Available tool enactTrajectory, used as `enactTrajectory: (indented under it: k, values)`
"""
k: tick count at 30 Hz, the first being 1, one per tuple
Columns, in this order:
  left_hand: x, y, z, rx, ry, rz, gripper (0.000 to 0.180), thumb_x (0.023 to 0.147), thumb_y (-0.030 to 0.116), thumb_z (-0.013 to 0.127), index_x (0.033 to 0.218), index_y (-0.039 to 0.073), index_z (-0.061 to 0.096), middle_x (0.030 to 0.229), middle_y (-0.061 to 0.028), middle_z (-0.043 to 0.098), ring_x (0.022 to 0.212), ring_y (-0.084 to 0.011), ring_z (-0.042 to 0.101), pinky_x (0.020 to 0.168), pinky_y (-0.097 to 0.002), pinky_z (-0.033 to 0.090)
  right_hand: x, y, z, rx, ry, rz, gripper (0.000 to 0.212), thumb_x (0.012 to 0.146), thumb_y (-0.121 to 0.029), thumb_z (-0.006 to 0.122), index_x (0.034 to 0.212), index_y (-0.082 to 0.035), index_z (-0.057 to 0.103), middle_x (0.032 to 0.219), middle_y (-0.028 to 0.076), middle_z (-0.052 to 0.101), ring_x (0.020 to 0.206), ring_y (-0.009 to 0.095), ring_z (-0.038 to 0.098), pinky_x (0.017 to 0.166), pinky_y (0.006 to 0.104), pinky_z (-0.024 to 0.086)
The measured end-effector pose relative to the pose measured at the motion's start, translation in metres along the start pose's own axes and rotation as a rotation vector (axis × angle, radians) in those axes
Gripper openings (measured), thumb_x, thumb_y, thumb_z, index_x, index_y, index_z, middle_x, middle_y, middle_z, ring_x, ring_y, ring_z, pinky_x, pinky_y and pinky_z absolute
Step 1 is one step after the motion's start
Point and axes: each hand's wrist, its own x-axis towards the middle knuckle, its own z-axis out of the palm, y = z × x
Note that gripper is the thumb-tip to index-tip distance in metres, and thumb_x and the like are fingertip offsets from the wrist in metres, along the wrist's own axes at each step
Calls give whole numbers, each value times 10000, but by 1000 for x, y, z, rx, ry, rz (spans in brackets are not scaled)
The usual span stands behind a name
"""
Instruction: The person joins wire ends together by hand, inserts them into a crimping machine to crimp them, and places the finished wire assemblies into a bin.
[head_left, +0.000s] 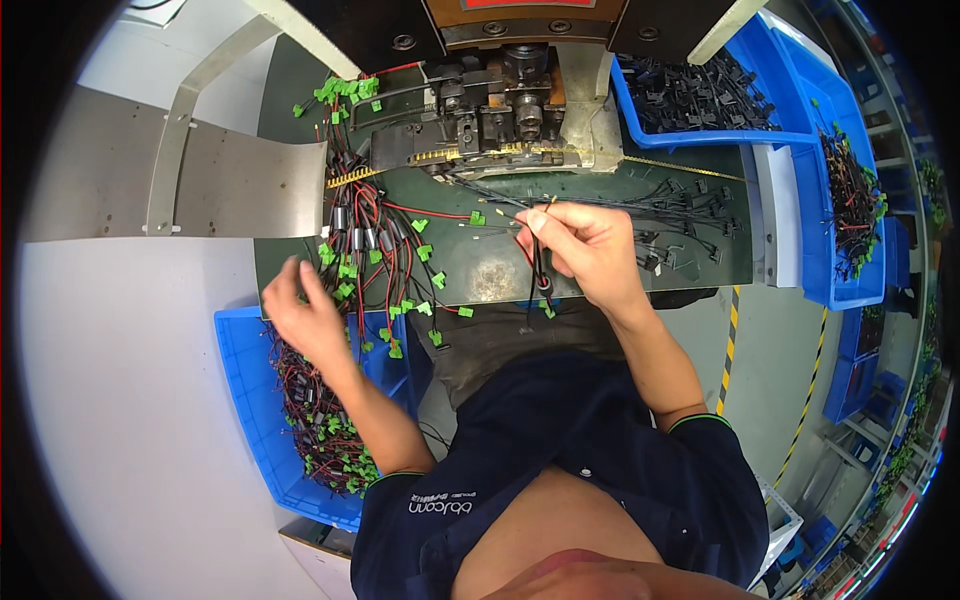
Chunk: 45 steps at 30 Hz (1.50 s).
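My right hand (590, 252) is closed, with thumb and forefinger pinching a wire harness (541, 262) over the green bench top (492, 270). Its red and black wires hang down, and a green connector shows at the lower end. At the left end of the bench my left hand (303, 312) holds nothing I can see, its thumb apart from the curled fingers. Close beside it lies a heap of wire harnesses (365, 238) with black sleeves and green connectors. Beyond my right hand stands a terminal crimping machine (500, 110), with a yellow terminal strip (352, 178) running into it.
Black wires with small connectors (690, 208) lie at the right of the bench. A blue bin of black parts (632, 112) stands behind them, and another blue bin (818, 262) holds harnesses. Below my left arm is a filled blue bin (240, 375). A metal chute (250, 185) reaches in from the left.
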Motion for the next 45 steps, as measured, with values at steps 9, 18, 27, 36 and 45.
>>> enactTrajectory:
  k: [9,18,27,36,45]
  values:
    - [-2,-44,-5,-212,-343,-154,244,926,178,672,1033,-41,678,901,-124,667,783,-215,617,736,-341,496,38,12,1,80,108,110,187,947,-136,638,971,23,733,800,62,704,591,40,577,423,174,318]
    - [0,-38,-32,-674,42,-479,156,1000,162,580,998,7,592,881,-71,660,659,-94,559,554,-227,419,47,14,-1,176,145,175,186,938,-151,654,951,22,720,810,67,701,605,54,599,416,168,331]
    - [-1,-31,-72,-786,80,-412,324,1000,85,556,1272,-89,543,926,-72,607,761,-110,495,708,-257,425,49,14,-1,235,137,188,196,932,-157,663,955,33,705,792,82,695,583,64,590,410,167,326]
    - [-4,-14,-114,-570,541,-85,162,960,7,592,1079,-100,568,1010,-226,661,821,-258,645,758,-362,549,47,17,-3,207,106,176,210,938,-170,659,959,34,705,785,87,692,582,80,594,437,190,370]
    - [10,-17,-107,208,177,-86,266,977,228,622,1024,-30,665,910,-147,681,797,-262,649,726,-355,534,-73,-41,-53,124,82,97,256,1057,-227,440,1059,13,530,799,86,654,606,49,519,548,203,377]
